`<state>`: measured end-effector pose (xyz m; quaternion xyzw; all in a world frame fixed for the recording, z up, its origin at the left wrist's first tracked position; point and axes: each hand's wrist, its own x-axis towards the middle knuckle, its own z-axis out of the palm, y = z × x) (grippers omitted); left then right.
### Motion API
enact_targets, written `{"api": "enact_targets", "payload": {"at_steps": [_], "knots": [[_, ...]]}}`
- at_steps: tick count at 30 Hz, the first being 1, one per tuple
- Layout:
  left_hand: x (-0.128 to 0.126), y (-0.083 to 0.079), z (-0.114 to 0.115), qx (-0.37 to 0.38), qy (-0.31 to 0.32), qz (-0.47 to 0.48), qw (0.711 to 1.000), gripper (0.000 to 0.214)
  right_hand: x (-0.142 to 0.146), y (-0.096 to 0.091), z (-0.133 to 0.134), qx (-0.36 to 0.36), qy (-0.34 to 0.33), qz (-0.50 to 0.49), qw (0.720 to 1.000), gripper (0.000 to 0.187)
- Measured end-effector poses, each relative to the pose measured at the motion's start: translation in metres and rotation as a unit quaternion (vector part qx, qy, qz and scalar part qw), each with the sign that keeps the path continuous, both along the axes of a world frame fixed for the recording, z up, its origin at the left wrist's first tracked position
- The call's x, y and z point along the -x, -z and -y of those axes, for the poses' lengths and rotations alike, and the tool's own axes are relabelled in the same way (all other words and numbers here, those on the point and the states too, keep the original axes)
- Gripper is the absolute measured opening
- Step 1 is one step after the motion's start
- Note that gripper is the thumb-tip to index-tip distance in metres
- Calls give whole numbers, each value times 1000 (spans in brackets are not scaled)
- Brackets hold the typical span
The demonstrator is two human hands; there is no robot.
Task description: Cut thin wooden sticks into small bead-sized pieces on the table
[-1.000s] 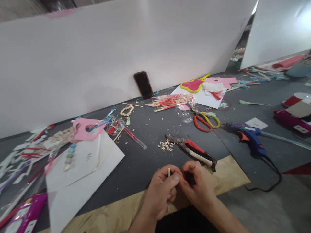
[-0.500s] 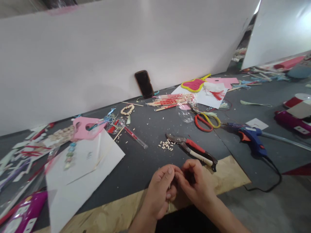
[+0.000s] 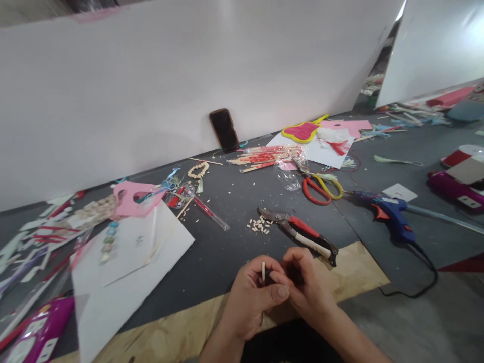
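Observation:
Close to the table's front edge, my left hand (image 3: 254, 297) is closed around a thin wooden stick (image 3: 263, 271). One end of it shows above the fingers, and a bit of the lower part shows below the palm. My right hand (image 3: 307, 280) meets the left one, its thumb and fingertips pinched together against the left fingertips. Whatever is between them is too small or hidden. Just beyond lie pruning shears (image 3: 302, 233) with one red and one cream handle. By their blades is a scatter of short cut wooden pieces (image 3: 259, 225).
Red-and-yellow-handled scissors (image 3: 321, 189) and a blue glue gun (image 3: 393, 214) with a trailing cord lie to the right. Wrapped sticks (image 3: 268, 159) and a leaning phone (image 3: 224, 131) are at the back. White paper (image 3: 124, 282) and a bead string (image 3: 109, 243) lie left.
My left thumb has swung rightward across the fingers, and the stick's upper end now shows above my left hand. The right hand has barely moved.

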<state>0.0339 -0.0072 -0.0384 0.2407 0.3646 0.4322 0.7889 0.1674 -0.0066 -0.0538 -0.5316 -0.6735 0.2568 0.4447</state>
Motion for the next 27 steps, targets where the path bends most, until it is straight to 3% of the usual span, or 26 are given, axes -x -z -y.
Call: {"api": "enact_targets", "payload": {"at_steps": [5, 13, 22, 27], "knots": [[0, -1, 1, -9, -1, -2, 1000, 32, -1, 0, 0, -14, -14, 7, 1000, 15], [1, -1, 1, -22, -4, -27, 999, 32, -1, 2, 1, 22, -30, -1, 999, 15], [2, -1, 0, -49, 1, -57, 997, 32, -1, 1, 0, -2, -46, 13, 999, 19], [-2, 0, 0, -27, -12, -58, 998, 32, 0, 1, 1, 5, -46, 13, 999, 19]]}}
